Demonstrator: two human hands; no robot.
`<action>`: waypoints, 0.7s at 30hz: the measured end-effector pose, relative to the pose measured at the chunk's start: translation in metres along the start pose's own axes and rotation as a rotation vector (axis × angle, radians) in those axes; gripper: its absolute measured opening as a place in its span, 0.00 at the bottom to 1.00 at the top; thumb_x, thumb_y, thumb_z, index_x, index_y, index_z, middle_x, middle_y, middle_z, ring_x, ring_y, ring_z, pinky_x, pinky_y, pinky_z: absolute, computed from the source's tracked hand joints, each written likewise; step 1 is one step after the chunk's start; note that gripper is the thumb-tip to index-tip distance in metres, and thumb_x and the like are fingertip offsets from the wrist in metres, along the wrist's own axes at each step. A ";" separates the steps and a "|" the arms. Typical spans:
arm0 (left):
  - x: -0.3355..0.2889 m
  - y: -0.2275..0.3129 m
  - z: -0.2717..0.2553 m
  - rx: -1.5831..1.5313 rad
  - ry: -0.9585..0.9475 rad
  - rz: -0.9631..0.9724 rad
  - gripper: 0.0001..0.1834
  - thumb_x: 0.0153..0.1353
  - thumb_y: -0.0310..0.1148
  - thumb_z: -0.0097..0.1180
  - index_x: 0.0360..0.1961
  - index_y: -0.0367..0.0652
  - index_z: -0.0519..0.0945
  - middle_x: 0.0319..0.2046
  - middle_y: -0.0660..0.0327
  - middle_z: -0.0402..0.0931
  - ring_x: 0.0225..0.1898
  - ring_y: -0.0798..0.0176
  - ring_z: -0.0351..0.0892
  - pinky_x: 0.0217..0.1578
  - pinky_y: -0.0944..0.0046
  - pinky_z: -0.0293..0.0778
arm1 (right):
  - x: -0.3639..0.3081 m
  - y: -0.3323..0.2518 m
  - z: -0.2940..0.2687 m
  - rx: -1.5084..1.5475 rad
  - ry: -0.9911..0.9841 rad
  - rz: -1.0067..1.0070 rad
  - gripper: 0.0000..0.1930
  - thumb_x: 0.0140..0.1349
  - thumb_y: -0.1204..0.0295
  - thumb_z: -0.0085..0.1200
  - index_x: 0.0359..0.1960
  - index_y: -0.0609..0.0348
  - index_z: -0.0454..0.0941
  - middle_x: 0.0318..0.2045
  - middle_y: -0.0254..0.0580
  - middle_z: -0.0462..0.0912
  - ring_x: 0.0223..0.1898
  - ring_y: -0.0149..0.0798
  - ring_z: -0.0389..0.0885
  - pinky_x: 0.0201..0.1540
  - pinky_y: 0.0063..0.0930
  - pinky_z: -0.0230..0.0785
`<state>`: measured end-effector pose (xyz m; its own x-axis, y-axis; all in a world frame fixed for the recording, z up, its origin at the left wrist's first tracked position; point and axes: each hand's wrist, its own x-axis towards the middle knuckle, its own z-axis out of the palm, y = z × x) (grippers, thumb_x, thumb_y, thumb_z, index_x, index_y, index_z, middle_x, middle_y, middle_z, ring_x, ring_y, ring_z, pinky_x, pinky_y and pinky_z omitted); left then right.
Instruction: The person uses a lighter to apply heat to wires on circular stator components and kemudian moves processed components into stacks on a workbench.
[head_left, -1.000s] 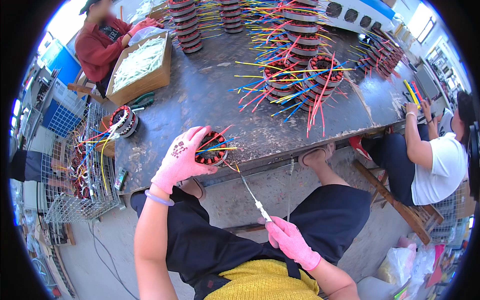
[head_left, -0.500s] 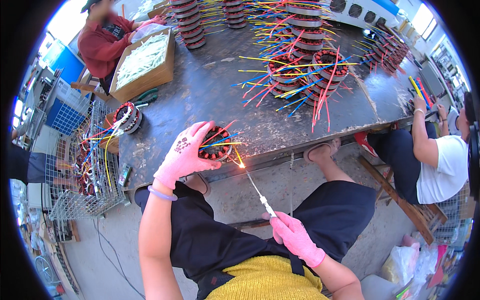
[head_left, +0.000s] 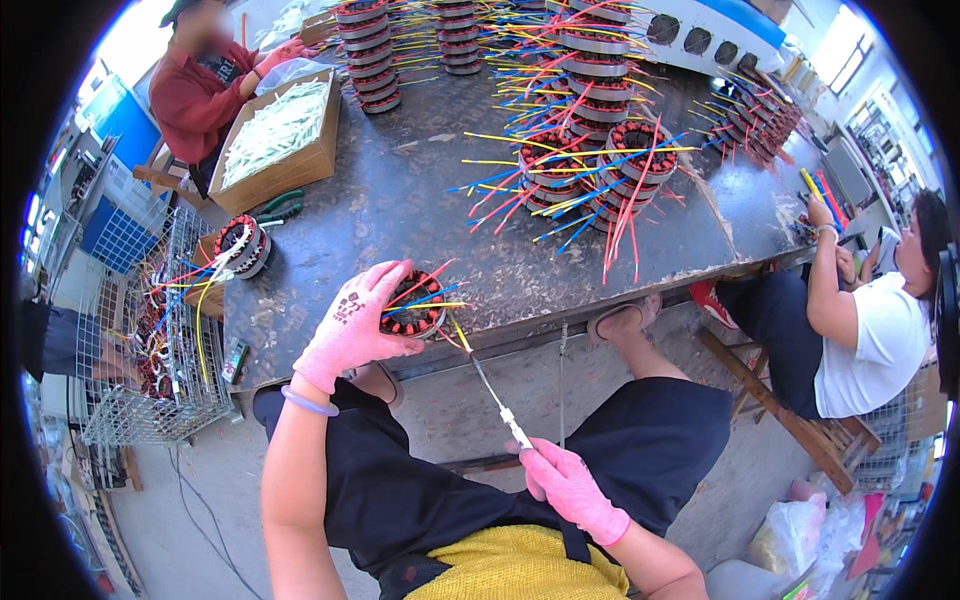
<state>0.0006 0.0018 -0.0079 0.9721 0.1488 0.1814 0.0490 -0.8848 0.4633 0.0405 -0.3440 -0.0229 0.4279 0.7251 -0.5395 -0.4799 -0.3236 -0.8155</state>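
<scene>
My left hand [head_left: 362, 325], in a pink glove, is closed round the left side of a motor stator [head_left: 414, 318] at the table's near edge. The stator is a ring with red insulation and red, blue and yellow lead wires pointing right. My right hand [head_left: 572, 485], gloved alike, grips a slim rod tool [head_left: 508, 420] with a white handle and thin metal shaft. Its tip meets the end of a yellow lead [head_left: 461, 336] that hangs down to the right of the stator. Whether tip and lead are joined, I cannot tell.
Stacked stators [head_left: 640, 150] with loose wires stand across the dark table [head_left: 400, 200]. Another stator [head_left: 243, 246] sits at the left, near green-handled pliers [head_left: 280, 205] and a box of white sleeves [head_left: 326, 150]. A wire basket [head_left: 150, 420] stands at left. Co-workers sit far left and right.
The bright orange glow at the tool's tip has gone out. Both hands keep their holds, and the whole view has shifted slightly. The co-worker at right has come further into view.
</scene>
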 end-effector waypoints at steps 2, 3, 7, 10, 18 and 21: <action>0.000 0.003 0.000 0.016 -0.008 -0.030 0.53 0.37 0.45 0.78 0.66 0.37 0.67 0.62 0.48 0.68 0.62 0.44 0.69 0.63 0.52 0.65 | 0.001 0.000 0.002 -0.003 0.002 0.008 0.18 0.74 0.65 0.45 0.57 0.64 0.75 0.23 0.25 0.68 0.23 0.22 0.65 0.27 0.19 0.60; -0.001 0.004 -0.001 0.023 -0.011 -0.045 0.54 0.37 0.45 0.78 0.66 0.38 0.67 0.62 0.48 0.68 0.62 0.43 0.69 0.63 0.52 0.65 | 0.000 -0.003 0.003 -0.010 0.002 0.017 0.18 0.74 0.65 0.45 0.57 0.65 0.75 0.24 0.25 0.67 0.24 0.21 0.64 0.27 0.18 0.58; -0.001 0.003 -0.002 0.010 -0.025 -0.068 0.54 0.36 0.45 0.78 0.66 0.38 0.67 0.62 0.47 0.68 0.62 0.43 0.69 0.63 0.52 0.65 | 0.000 -0.002 0.004 -0.032 0.005 0.005 0.18 0.73 0.63 0.46 0.55 0.65 0.75 0.21 0.29 0.70 0.22 0.23 0.67 0.27 0.21 0.63; 0.001 0.006 -0.003 0.003 -0.031 -0.068 0.54 0.36 0.43 0.78 0.66 0.36 0.67 0.62 0.46 0.68 0.62 0.42 0.69 0.63 0.52 0.66 | 0.000 0.001 0.003 -0.043 0.023 -0.003 0.18 0.73 0.63 0.46 0.54 0.65 0.75 0.20 0.30 0.71 0.22 0.23 0.67 0.27 0.22 0.63; 0.002 0.007 -0.003 0.002 -0.036 -0.063 0.54 0.35 0.40 0.79 0.66 0.34 0.66 0.61 0.45 0.68 0.62 0.42 0.70 0.63 0.53 0.66 | 0.002 0.001 0.003 -0.077 0.010 -0.024 0.18 0.73 0.63 0.45 0.53 0.65 0.75 0.20 0.30 0.71 0.21 0.24 0.69 0.26 0.24 0.63; 0.002 0.005 -0.001 0.000 -0.013 -0.058 0.52 0.37 0.43 0.78 0.65 0.35 0.68 0.62 0.46 0.69 0.61 0.42 0.70 0.62 0.52 0.66 | 0.002 0.002 0.003 -0.044 -0.004 -0.028 0.18 0.73 0.63 0.45 0.53 0.65 0.75 0.20 0.31 0.71 0.21 0.24 0.68 0.26 0.24 0.63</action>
<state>0.0022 -0.0016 -0.0041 0.9706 0.1936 0.1429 0.1049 -0.8749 0.4727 0.0383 -0.3413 -0.0255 0.4377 0.7368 -0.5153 -0.4334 -0.3292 -0.8389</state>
